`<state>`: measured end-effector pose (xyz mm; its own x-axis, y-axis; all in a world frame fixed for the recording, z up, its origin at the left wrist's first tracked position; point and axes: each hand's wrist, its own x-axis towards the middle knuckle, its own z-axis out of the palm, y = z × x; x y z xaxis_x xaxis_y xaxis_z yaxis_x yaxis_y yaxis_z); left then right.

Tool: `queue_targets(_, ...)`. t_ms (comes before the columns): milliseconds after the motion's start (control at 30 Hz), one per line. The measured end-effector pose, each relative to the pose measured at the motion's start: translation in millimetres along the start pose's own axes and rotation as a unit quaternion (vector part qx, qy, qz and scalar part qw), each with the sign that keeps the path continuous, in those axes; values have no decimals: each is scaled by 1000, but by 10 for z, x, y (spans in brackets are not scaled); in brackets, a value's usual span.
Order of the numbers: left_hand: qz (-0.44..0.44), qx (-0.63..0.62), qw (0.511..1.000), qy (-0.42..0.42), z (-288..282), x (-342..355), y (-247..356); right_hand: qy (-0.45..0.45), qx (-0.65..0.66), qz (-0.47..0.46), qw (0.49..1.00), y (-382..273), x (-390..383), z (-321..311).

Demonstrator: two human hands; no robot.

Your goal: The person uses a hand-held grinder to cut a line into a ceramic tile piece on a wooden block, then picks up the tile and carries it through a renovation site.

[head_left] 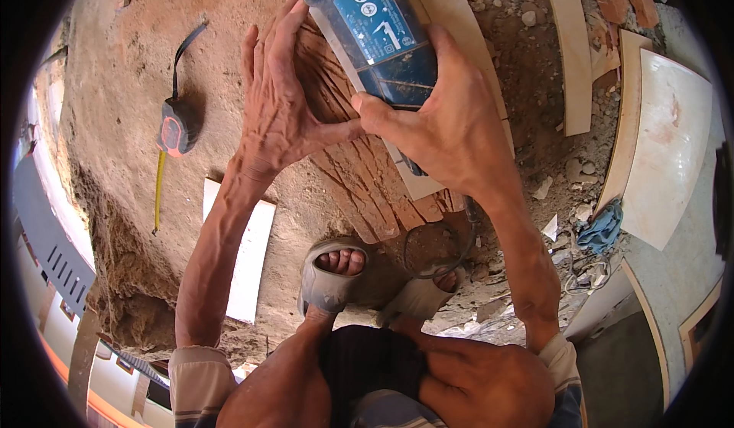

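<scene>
The right hand's fingers are clamped around the blue power tool, over a pale board atop a grooved reddish slab. The left hand's fingers stand slightly apart at the slab's left, thumb spread wide. Further left lies a tape measure; nearer, a white strip.
</scene>
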<state>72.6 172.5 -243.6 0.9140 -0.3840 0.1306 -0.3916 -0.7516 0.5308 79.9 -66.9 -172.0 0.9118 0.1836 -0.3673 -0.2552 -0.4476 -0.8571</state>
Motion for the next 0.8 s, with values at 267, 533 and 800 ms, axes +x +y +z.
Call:
queue_targets(267,2,10,1000,6,3,-7,-30,-4,9,1,1000,-3,8,2)
queue_targets(533,-26,6,1000,-4,-46,47,41,2,-3,2,1000,-3,26,21)
queue_targets(800,-23,-14,1000,8,-49,68,72,-7,14,15,1000,-45,29,9)
